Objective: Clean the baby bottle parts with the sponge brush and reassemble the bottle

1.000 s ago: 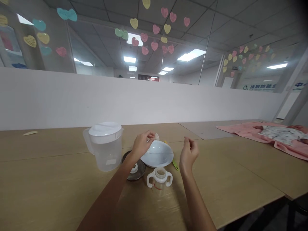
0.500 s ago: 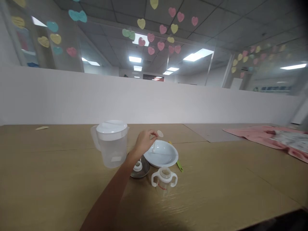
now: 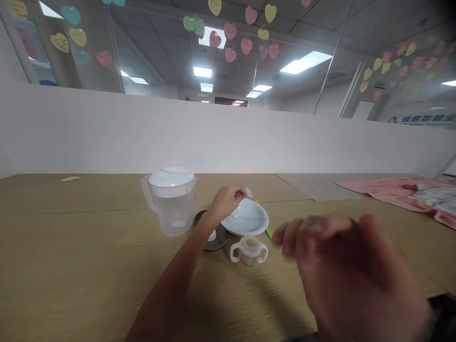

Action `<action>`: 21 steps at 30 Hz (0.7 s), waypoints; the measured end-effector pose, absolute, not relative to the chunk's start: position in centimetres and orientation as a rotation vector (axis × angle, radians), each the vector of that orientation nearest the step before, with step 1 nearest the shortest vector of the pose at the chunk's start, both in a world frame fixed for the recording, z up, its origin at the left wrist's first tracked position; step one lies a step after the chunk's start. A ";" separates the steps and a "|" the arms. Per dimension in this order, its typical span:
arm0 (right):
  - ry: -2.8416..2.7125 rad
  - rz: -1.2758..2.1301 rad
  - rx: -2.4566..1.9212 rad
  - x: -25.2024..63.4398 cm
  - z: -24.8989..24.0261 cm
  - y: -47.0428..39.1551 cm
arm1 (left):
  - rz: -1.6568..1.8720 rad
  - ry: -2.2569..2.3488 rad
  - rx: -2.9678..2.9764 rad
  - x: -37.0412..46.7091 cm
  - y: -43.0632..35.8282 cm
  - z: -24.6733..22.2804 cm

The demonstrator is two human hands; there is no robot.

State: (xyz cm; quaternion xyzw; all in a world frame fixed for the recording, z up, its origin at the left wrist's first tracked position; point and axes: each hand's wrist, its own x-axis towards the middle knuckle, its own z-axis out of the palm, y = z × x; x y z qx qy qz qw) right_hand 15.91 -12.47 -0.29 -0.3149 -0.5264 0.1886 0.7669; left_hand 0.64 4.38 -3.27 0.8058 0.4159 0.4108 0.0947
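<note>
Pinching one small white disc (image 3: 249, 193) by its edge, the fingers of the left hand (image 3: 227, 202) are closed together over the far-left part of the one white bowl (image 3: 249, 220), and the disc stands out at the bowl's far rim. One thin white stem (image 3: 235, 213) shows below those fingers, against the bowl's inside; whether it joins the disc is too small to tell. The right hand (image 3: 345, 268) is raised, blurred and close to the camera, its fingers curled; I cannot tell whether they meet or hold anything, and it covers part of the tabletop (image 3: 89, 261) toward the near right corner. In front of the bowl stands one clear bottle (image 3: 248, 260), upright, with two white handles, a bare neck and some red marking too blurred to read. Left of the bottle lies one dark round plate (image 3: 218, 241), partly covered by the left forearm, with a white piece (image 3: 213, 235) on it that is only partly seen. One lidded pitcher (image 3: 174, 204) with a single handle stands farther left. One green utensil handle (image 3: 269, 232) sticks out at the bowl's right side, the rest hidden. One flat pale piece (image 3: 70, 179) lies near the far edge, toward the far left corner. Toward the right end, one pink cloth (image 3: 377, 189) bears one patterned cloth (image 3: 436, 197), both cut off by the frame.
</note>
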 end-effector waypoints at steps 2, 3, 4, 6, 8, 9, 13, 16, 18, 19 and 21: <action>-0.914 0.319 -0.590 16.3 -0.6 -8.9 | 1.065 1.295 2.503 0.8 4.6 -3.6; -0.797 0.198 -0.635 16.8 -1.3 -6.7 | 0.991 1.322 2.553 0.8 4.7 -3.8; -0.752 0.153 -0.717 17.5 -2.4 -4.3 | 0.925 1.338 2.594 0.9 4.8 -4.0; -0.792 0.265 -0.900 19.1 -5.2 0.2 | 0.829 1.339 2.641 0.9 5.0 -4.5; -0.833 0.335 -1.120 20.4 -8.4 3.8 | 0.776 1.322 2.652 0.9 5.4 -5.3; -0.858 0.346 -1.224 20.9 -9.9 5.1 | 0.755 1.320 2.653 0.9 5.6 -5.7; -0.975 0.283 -1.429 21.0 -13.7 7.5 | 0.684 1.319 2.639 0.9 6.4 -7.1; -1.096 0.183 -1.469 20.4 -14.7 7.8 | 0.639 1.310 2.604 1.1 6.7 -8.1; -1.185 0.134 -1.481 20.1 -15.1 7.7 | 0.609 1.296 2.562 1.3 6.7 -8.7; -1.231 0.113 -1.484 20.0 -15.2 7.7 | 0.594 1.287 2.534 1.3 6.8 -9.0; -1.313 0.078 -1.486 19.9 -15.6 7.6 | 0.570 1.257 2.469 1.2 6.9 -9.6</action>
